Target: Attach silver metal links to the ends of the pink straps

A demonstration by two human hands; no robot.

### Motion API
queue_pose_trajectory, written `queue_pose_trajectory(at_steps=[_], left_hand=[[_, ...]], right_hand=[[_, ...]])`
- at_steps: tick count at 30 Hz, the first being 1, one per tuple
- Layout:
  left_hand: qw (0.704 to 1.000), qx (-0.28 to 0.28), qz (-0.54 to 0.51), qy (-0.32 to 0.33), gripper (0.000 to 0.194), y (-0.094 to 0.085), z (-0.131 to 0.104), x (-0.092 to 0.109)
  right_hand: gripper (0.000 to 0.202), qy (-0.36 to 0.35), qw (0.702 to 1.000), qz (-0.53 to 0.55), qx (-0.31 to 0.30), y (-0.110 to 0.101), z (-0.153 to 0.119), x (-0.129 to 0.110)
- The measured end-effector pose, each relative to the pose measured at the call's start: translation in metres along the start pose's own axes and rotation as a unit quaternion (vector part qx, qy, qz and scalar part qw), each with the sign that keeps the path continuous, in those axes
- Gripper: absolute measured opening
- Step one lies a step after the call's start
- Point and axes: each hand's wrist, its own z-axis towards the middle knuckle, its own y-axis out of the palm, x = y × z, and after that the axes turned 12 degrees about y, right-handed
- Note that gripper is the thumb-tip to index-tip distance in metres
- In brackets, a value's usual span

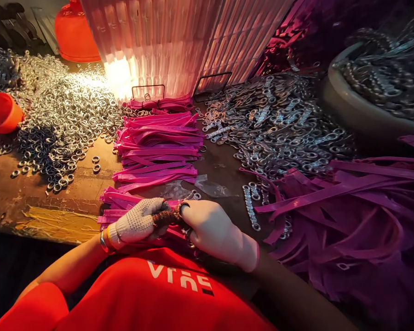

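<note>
In front of my red shirt (141,294) my two gloved hands meet, fingertips nearly touching. My left hand (136,223) wears a dotted knit glove with dark brown fingertips; its fingers are curled closed. My right hand (215,230), in a plain white glove with dark fingertips, is closed too. Whatever sits between the fingers is hidden. A small metal ringed piece (196,195) shows just beyond the right fingers; I cannot tell whether it is held. Beneath and behind the hands lie bundles of pink straps (158,151), stacked in rows on the table.
Loose metal rings (79,108) heap at the left beside an orange cup (3,112). Linked metal pieces (272,119) pile at the right, near a large basin (343,99). Purple straps (359,197) spread right. A ribbed panel (165,41) and red lamp shade (76,34) stand behind.
</note>
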Motion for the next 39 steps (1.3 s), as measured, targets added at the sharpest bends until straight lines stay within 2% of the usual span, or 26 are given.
queue_pose_trajectory(at_steps=[3, 5, 8, 10, 13, 16, 19, 21, 23, 25, 28, 30, 33, 35, 39], left_hand=[[0.997, 0.053, -0.052, -0.017, 0.048, 0.003, -0.001, -0.002], [0.989, 0.1, -0.109, -0.017, 0.046, 0.002, 0.001, -0.005], [0.968, 0.179, -0.176, 0.006, 0.038, -0.007, 0.007, -0.015], [0.954, 0.209, -0.214, -0.004, 0.034, -0.017, 0.009, -0.021], [0.939, 0.227, -0.259, -0.021, 0.031, -0.032, 0.008, -0.028], [0.94, 0.242, -0.241, -0.012, 0.032, -0.039, 0.002, -0.031], [0.947, 0.235, -0.22, -0.009, 0.036, -0.038, 0.0, -0.031], [0.943, 0.238, -0.234, -0.02, 0.035, -0.034, 0.002, -0.029], [0.928, 0.252, -0.274, -0.031, 0.032, -0.032, 0.006, -0.028], [0.907, 0.253, -0.333, -0.043, 0.025, -0.033, 0.01, -0.029], [0.87, 0.245, -0.426, -0.036, 0.006, -0.04, 0.012, -0.033], [0.845, 0.247, -0.473, -0.028, 0.012, -0.047, 0.012, -0.034], [0.821, 0.259, -0.509, -0.013, 0.023, -0.056, 0.009, -0.027], [0.819, 0.268, -0.507, 0.001, 0.026, -0.059, 0.006, -0.017], [0.856, 0.255, -0.45, 0.004, 0.026, -0.057, 0.002, 0.0]], right_hand=[[0.011, 0.021, 0.998, 0.02, 0.063, 0.007, 0.001, -0.009], [0.02, 0.052, 0.995, 0.034, 0.084, 0.014, 0.006, -0.016], [0.029, 0.11, 0.99, 0.091, 0.004, 0.019, 0.026, -0.019], [0.029, 0.137, 0.985, 0.095, -0.039, 0.018, 0.05, -0.013], [0.025, 0.128, 0.991, -0.006, -0.041, 0.017, 0.092, 0.002], [0.029, 0.095, 0.988, -0.1, -0.069, 0.024, 0.124, 0.013], [0.031, 0.088, 0.985, -0.12, -0.084, 0.031, 0.14, 0.015], [0.032, 0.084, 0.984, -0.128, -0.09, 0.029, 0.142, 0.015], [0.031, 0.081, 0.984, -0.125, -0.095, 0.019, 0.138, 0.014], [0.025, 0.069, 0.99, -0.073, -0.101, 0.002, 0.124, 0.013], [0.022, 0.031, 0.982, 0.11, -0.15, -0.021, 0.087, 0.007], [0.026, 0.015, 0.961, 0.207, -0.18, -0.028, 0.057, -0.001], [0.027, 0.024, 0.956, 0.229, -0.183, -0.021, 0.021, -0.012], [0.027, 0.042, 0.963, 0.203, -0.174, -0.01, 0.008, -0.018], [0.028, 0.072, 0.97, 0.174, -0.155, 0.008, 0.001, -0.022]])
